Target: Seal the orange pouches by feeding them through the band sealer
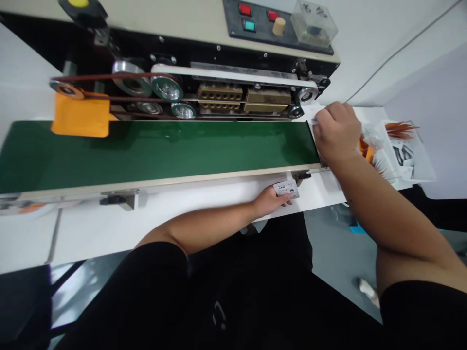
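My left hand [270, 200] rests on the white table edge below the belt, fingers closed on a small white packet [287, 188] with dark print. My right hand [336, 132] is at the right end of the green conveyor belt [156, 150], fingers curled round the edge of a thin white packet [313, 116] next to the sealer's intake roller [305, 95]. An orange pouch [80, 115] lies at the far left of the belt, its top edge under the sealer's drive belt.
The band sealer [219, 92] with pulleys and brass heating blocks runs behind the belt; its control panel [270, 22] has red and green buttons. A clear tray [397, 148] of orange and white packets sits to the right. A white wall and a cable are at the far right.
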A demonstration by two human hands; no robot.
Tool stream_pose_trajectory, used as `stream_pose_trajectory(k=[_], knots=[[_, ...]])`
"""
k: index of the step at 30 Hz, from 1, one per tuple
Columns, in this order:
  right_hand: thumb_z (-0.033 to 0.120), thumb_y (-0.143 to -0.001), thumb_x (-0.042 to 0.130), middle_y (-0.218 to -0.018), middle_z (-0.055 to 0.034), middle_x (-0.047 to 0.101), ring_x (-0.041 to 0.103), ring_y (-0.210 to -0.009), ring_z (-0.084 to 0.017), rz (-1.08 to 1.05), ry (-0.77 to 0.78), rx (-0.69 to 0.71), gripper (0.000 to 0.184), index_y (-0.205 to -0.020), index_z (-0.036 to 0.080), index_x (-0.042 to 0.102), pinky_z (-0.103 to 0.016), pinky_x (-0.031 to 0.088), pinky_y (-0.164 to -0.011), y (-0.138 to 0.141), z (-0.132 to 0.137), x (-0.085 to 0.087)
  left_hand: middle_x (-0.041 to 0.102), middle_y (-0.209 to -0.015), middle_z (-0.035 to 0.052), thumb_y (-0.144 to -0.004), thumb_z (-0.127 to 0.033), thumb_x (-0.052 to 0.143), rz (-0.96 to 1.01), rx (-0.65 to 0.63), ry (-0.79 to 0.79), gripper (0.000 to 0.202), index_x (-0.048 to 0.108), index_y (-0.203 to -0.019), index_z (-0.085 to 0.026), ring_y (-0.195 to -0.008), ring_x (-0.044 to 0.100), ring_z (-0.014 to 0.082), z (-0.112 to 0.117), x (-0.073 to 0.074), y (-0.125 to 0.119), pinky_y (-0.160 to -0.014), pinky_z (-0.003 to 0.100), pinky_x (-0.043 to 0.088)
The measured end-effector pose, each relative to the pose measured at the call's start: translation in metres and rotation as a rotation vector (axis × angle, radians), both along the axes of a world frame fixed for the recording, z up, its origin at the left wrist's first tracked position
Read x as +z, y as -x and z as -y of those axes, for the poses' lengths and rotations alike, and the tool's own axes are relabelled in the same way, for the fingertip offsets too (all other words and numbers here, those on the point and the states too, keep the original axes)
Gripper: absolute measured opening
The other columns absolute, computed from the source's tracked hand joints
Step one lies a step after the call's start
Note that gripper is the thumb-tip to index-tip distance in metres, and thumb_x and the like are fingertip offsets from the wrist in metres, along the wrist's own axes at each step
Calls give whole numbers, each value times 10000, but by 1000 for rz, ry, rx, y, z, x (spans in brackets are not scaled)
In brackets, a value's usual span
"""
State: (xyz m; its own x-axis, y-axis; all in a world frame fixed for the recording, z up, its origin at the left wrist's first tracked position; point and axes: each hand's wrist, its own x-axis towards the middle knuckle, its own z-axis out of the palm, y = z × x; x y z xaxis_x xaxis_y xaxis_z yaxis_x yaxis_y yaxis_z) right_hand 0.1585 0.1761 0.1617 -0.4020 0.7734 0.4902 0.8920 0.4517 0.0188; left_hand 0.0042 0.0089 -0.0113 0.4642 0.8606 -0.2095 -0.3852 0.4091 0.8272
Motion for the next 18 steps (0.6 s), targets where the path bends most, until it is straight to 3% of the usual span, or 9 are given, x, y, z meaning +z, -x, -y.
stream_pose_trajectory(k=[6, 11, 14, 18], knots=[[394, -1075, 677, -1134, -131, 694, 639, -1177, -359, -61, 13, 118, 150, -1045, 248, 670, -532, 537, -1013, 17, 20, -6, 814, -1061, 115, -963, -336, 874, -9, -12, -21, 333, 739, -1179, -121, -814, 762, 151, -1, -1, 1, -730, 290, 602], [447, -1041, 741, -1032, -122, 741, 708, -1021, -321, -205, -111, 178, 213, -1099, 242, 738, -505, 590, -957, 7, 88, -13, 808, -1121, 119, -944, -363, 885, -11, 10, -32, 414, 707, -1233, -126, -822, 755, 150, -1, -3, 1, -727, 288, 591], [377, -1043, 719, -929, -81, 751, 719, -863, -280, -365, -85, 145, 111, -1054, 271, 751, -479, 618, -859, -2, 139, -31, 800, -1089, 93, -934, -342, 880, -3, 46, -31, 437, 672, -1257, -134, -783, 728, 137, -1, -4, 0, -699, 273, 572], [385, -1036, 712, -956, -52, 735, 717, -824, -255, -687, 185, -59, 95, -1071, 314, 765, -409, 612, -710, -12, 186, -74, 796, -1036, 72, -919, -325, 884, -48, 81, -25, 474, 667, -1299, -143, -741, 687, 124, 1, 0, 2, -689, 263, 551]])
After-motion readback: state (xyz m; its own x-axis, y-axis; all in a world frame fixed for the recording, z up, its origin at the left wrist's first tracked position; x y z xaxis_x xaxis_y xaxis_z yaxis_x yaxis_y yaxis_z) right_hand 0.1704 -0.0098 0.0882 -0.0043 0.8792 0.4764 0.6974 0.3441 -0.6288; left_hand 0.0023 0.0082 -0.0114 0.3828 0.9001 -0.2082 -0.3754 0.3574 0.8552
